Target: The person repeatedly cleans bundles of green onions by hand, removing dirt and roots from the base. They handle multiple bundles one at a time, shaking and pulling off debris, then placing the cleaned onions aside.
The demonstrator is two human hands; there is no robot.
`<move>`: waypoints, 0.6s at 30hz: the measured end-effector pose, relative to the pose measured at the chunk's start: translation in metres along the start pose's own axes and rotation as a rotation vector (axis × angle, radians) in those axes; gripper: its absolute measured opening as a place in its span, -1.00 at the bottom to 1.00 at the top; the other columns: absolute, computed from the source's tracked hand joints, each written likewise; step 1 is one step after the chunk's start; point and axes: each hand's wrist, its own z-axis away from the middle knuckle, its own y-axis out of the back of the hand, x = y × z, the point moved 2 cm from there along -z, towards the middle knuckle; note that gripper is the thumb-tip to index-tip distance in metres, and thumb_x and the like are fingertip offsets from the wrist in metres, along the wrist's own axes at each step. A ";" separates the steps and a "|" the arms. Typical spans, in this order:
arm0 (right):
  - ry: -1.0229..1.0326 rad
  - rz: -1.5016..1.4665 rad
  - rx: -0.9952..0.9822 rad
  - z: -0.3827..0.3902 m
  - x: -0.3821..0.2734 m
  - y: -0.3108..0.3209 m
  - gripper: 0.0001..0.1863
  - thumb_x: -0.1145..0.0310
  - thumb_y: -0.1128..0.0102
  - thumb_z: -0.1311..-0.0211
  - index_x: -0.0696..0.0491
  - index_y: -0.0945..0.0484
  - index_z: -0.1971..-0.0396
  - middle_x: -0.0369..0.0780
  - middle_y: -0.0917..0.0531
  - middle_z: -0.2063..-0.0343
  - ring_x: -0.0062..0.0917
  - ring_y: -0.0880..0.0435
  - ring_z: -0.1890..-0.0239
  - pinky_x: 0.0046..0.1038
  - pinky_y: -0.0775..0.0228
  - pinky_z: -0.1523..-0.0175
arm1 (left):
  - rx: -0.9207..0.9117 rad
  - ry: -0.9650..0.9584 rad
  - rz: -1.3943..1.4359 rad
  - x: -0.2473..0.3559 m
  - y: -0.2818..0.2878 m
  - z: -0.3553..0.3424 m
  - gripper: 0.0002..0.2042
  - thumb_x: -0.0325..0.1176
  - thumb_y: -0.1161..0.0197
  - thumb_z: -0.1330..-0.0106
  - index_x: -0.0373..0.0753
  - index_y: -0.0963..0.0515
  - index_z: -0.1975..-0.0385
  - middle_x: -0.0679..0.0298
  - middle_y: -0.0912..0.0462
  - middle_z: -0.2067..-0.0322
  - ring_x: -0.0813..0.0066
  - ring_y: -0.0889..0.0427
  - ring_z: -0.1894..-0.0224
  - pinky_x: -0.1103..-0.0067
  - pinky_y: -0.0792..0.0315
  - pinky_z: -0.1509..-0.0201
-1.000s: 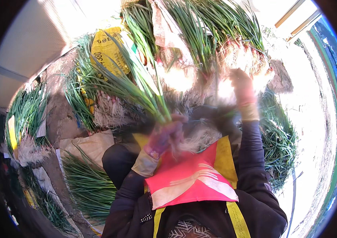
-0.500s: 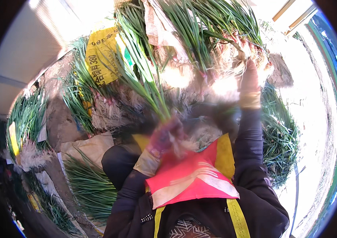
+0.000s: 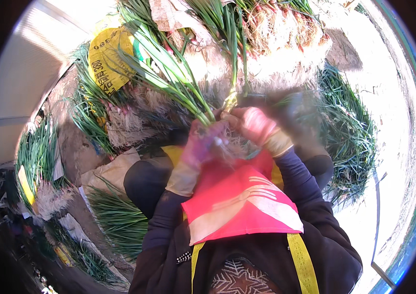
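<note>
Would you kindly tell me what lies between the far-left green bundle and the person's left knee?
In the head view, brown ground, a tan sheet and long green leaves lie between the bundle and the knee.

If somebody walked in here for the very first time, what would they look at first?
Probably the bright red-and-cream apron at the lower middle, with yellow straps running below it. Just above it, the blurry left hand grips long green onions, and the right hand beside it holds another green onion. Then there's the yellow printed sack at the upper left, among the onion piles.
</note>
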 end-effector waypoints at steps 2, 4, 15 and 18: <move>-0.018 0.057 0.126 0.002 0.005 0.010 -0.60 0.10 -0.04 -0.15 0.15 -0.53 0.22 -0.05 -0.60 0.45 -0.32 -0.57 0.41 -0.43 -0.38 0.25 | 0.039 -0.004 0.032 0.001 -0.003 -0.002 -0.70 -0.41 -0.21 -0.08 -0.35 -0.51 0.17 0.33 -0.58 0.47 0.65 -0.52 0.63 0.69 -0.41 0.57; -0.062 -0.013 0.310 0.002 0.009 0.018 -0.59 0.10 -0.04 -0.15 0.17 -0.53 0.23 -0.04 -0.61 0.42 -0.29 -0.58 0.36 -0.42 -0.38 0.21 | 0.070 0.125 0.226 -0.003 -0.005 -0.004 -0.71 -0.40 -0.23 -0.07 -0.35 -0.51 0.19 0.32 -0.58 0.45 0.65 -0.52 0.65 0.69 -0.40 0.60; -0.005 0.446 0.448 -0.047 0.027 0.006 -0.66 0.11 0.12 -0.20 0.06 -0.53 0.42 -0.10 -0.58 0.54 -0.25 -0.57 0.44 -0.34 -0.39 0.31 | -0.014 -0.118 0.059 -0.002 -0.011 -0.001 -0.67 -0.29 -0.23 -0.11 -0.38 -0.47 0.21 0.24 -0.54 0.52 0.58 -0.50 0.69 0.67 -0.35 0.64; 0.099 0.351 0.652 -0.057 0.033 0.043 -0.63 0.10 0.13 -0.19 0.08 -0.49 0.56 -0.06 -0.53 0.62 -0.14 -0.52 0.50 -0.23 -0.34 0.36 | 0.055 0.240 0.279 0.014 -0.013 0.007 -0.67 -0.26 -0.22 -0.12 -0.37 -0.47 0.20 0.27 -0.52 0.61 0.64 -0.47 0.72 0.74 -0.28 0.69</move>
